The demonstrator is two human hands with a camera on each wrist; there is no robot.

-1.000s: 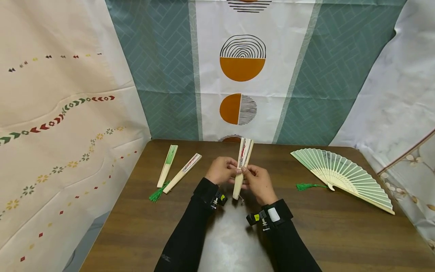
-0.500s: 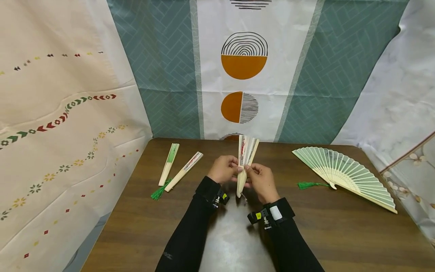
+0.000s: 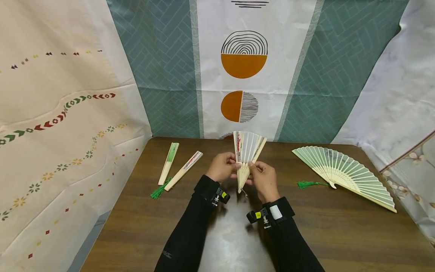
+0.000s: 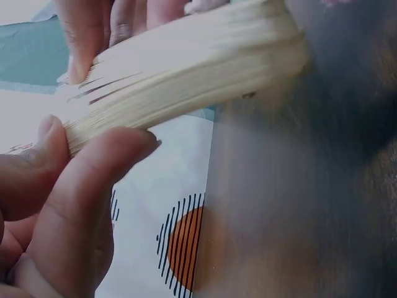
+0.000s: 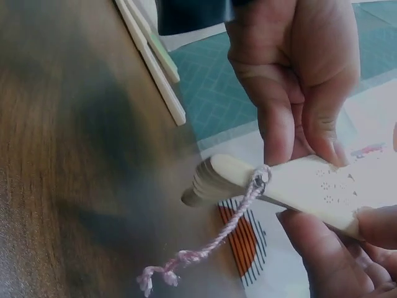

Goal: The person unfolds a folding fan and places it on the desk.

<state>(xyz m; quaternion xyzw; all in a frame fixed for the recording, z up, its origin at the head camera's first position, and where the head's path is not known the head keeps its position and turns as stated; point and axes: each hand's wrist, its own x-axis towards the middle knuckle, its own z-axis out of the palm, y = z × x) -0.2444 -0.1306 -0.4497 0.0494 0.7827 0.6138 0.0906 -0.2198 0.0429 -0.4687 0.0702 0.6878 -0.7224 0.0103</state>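
Note:
A white folding fan (image 3: pixel 247 149) with pale ribs stands partly spread above the middle of the table, its pivot end pointing down. My left hand (image 3: pixel 221 167) pinches its left edge between thumb and fingers. On the opposite edge, my right hand (image 3: pixel 265 180) grips the outer rib. In the right wrist view, a pink braided cord (image 5: pixel 231 225) hangs from the pivot end of the fan (image 5: pixel 310 186), and small cut-out flowers pattern the guard. The left wrist view shows the stacked ribs (image 4: pixel 186 81) from the side, with fingers of both hands on them.
Left on the wooden table (image 3: pixel 136 234) lie two folded fans, a green one (image 3: pixel 168 162) and a white printed one (image 3: pixel 183 170), beside a green tassel (image 3: pixel 158 192). A spread green fan (image 3: pixel 343 175) with a tassel (image 3: pixel 307 184) lies right. Cloth hangs behind.
The fan between my hands has gone from nearly folded to partly spread, its right edge swinging rightward. My right hand has shifted slightly right; the fans on the table stay put.

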